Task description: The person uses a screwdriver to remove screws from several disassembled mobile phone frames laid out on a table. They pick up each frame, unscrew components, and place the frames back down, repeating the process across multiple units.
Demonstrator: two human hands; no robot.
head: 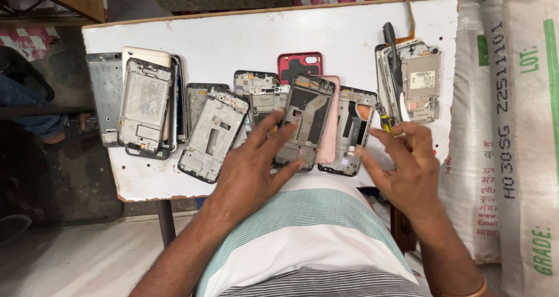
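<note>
The head camera looks straight down on a white desk strewn with stripped phone frames; the left hand lies flat with fingers spread wide, gripping nothing, its fingertips resting on a grey phone frame near the middle of the desk's near edge; that frame lies flat with its long axis running from the person toward the far edge, leaning slightly to the right at the top, its camera end pointing away from the person; it overlaps a pink phone shell just to its right, and a red phone cover shows behind it.

The right hand is partly curled, fingers loosely bent; its fingertips are at the yellow handle of a screwdriver — whether they actually pinch it cannot be told; its thumb reaches toward a dark open frame lying beside the pink shell, long axis also running away from the person.

Left of the left hand a larger grey frame lies tilted, top leaning right; farther left sits a stack of frames with long axes upright in the view; at the right end another stack of phone bodies carries a black tool laid lengthwise across it; a white woven sack stands beside the desk's right edge.
</note>
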